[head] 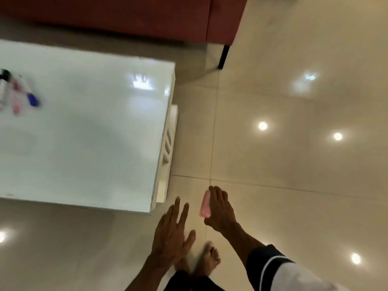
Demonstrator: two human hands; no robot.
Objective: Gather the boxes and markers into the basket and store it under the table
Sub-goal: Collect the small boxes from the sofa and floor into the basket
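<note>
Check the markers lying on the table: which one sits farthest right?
The blue-capped marker. It lies at the right edge of the cluster on the white table, with the pink marker just left of it and the black-capped one further left.

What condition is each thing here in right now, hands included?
Right hand: closed on a pink object, held above the floor.
Left hand: open, fingers spread, empty.
Markers: lying loose together on the table, blurred.
White table: glossy top, bare except for the markers.
</note>
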